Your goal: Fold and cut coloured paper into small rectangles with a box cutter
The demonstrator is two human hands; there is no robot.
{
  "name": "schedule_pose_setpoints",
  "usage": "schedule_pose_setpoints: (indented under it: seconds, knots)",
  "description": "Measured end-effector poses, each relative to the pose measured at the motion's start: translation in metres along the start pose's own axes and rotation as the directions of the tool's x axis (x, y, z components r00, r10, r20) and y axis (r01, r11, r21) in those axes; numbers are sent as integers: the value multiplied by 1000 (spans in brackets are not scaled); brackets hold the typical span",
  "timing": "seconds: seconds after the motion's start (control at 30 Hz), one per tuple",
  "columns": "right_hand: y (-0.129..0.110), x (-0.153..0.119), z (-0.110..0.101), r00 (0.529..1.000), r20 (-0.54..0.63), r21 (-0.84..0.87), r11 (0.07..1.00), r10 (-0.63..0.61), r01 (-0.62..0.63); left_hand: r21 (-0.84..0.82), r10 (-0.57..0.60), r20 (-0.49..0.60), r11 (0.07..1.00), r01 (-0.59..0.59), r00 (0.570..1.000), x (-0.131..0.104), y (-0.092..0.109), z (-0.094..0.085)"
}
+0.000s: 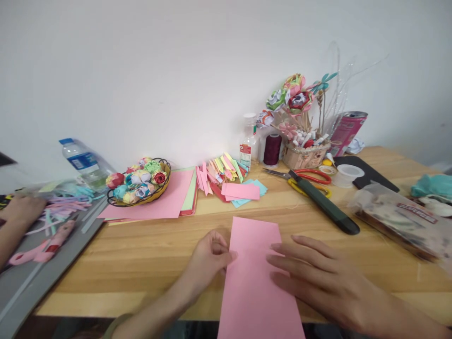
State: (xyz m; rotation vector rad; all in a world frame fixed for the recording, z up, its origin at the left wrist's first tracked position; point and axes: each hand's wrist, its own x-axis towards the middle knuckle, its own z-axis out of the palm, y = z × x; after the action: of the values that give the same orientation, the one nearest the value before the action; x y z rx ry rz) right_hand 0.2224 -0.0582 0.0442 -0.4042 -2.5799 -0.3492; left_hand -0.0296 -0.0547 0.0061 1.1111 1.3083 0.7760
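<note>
A long pink sheet of paper point(257, 292) lies in front of me, its near end running out of the picture at the bottom. My left hand point(212, 254) pinches its left edge between thumb and curled fingers. Over the right edge, my right hand point(318, 273) has its fingers stretched out and apart, their tips on or just above the paper. Beyond the sheet's far end lie cut pink paper pieces point(242, 191) on top of blue ones point(260, 186).
A basket of paper flowers point(165, 181) rests on stacked coloured paper point(180, 197). Right of it are folded strips point(226, 169), scissors point(293, 176), a dark green cutter point(325, 202) and a plastic bag point(406, 216). Another person's hand point(24, 209) is at far left, near a pink glue gun point(52, 245).
</note>
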Motion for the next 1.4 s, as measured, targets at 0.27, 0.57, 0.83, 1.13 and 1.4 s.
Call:
schedule_pose_setpoints:
  seconds: [0.27, 0.57, 0.83, 1.13, 1.4]
  knots:
    - [-6, -15, 27, 839, 282, 299, 788, 466, -538, 671, 559, 443, 313, -673, 701, -9, 5, -8]
    - [-10, -24, 30, 621, 323, 410, 485, 714, -772, 627, 436, 665, 117, -770, 607, -24, 18, 3]
    - [-11, -36, 46, 488, 153, 413, 393, 859, -822, 492, 505, 743, 30, -870, 438, -24, -16, 24]
    - [-15, -32, 45, 747, 61, 118, 739, 662, -663, 703, 721, 566, -170, -690, 399, -30, -24, 17]
    - [-16, -33, 48, 785, 9, -12, 785, 619, -619, 692, 660, 616, -191, -696, 430, -34, -27, 15]
